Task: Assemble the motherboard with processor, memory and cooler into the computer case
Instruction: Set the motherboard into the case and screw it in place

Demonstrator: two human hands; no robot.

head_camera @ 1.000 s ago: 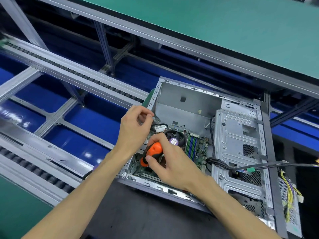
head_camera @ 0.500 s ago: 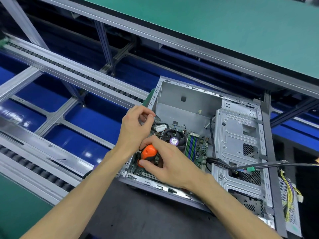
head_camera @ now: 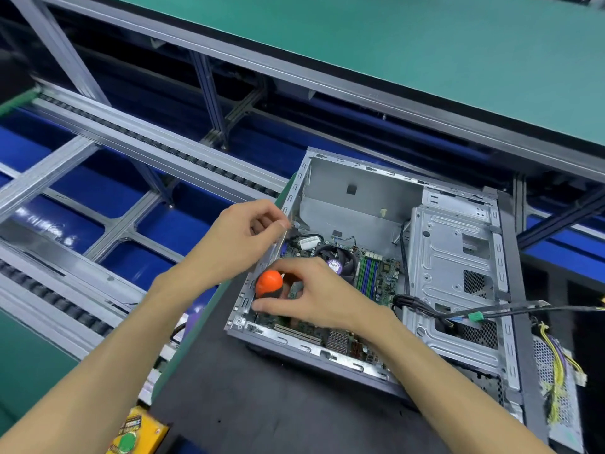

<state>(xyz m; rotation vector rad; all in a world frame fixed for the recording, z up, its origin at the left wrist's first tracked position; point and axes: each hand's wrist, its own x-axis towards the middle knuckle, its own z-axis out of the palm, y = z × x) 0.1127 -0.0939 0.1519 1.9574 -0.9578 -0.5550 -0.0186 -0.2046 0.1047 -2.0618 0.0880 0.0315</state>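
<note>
Along the left of the frame ran the conveyor rails (head_camera: 137, 139) over blue panels. At the bottom left edge sat a yellow box (head_camera: 139, 430) with a green button.

My left hand (head_camera: 242, 239), left of centre, hovered at the left wall of the case (head_camera: 360, 198). Its fingers were curled, thumb and forefinger tips drawn close together by the wall's upper edge. Whether they pinched anything I could not tell; nothing was visible between them.

Just below and to the right, my right hand (head_camera: 314, 296) reached into the case and held the orange-handled screwdriver (head_camera: 269, 283), fingers wrapped around the handle from the right, thumb beneath it. The tool stood nearly upright, handle toward the camera, near the case's lower left corner. Its tip was hidden.

The case lay open on its side on a dark mat (head_camera: 262, 404), centre-right of the frame. The motherboard (head_camera: 327, 335) lay flat on its floor. On the board, the cooler (head_camera: 337, 260) with its round fan sat just right of my right hand's fingers, and the memory slots (head_camera: 370, 276), green and blue, lay just beside the cooler to the right.

Further right stood the metal drive cage (head_camera: 458, 273). A black cable (head_camera: 425, 309) with a green connector crossed its lower part. At the far right edge hung yellow wires (head_camera: 556, 371).
</note>
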